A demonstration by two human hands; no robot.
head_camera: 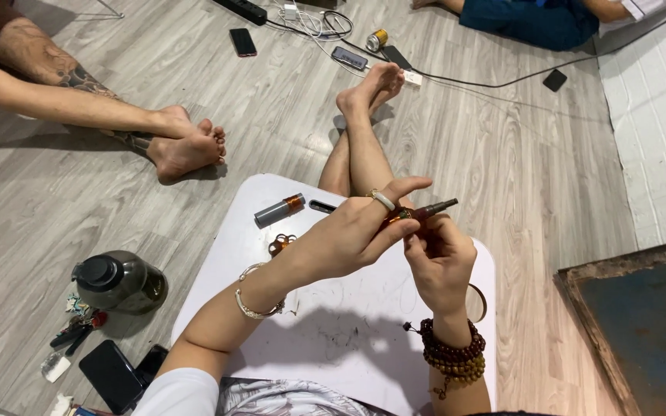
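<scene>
Head view, left to right: dark lidded jug (119, 282) on the floor, contents hidden. Next, grey tube with orange band (279, 209) lying loose on the white lap table (225, 254), near the far edge. Left hand (348, 239), ring and bangle on, pinching the dark reddish pen-like cylinder (424, 210) held above the table; right hand (441, 262) closed around its lower end from beneath. Risky, by the look: thin grip, could slip and roll off the table. Same for that loose tube.
</scene>
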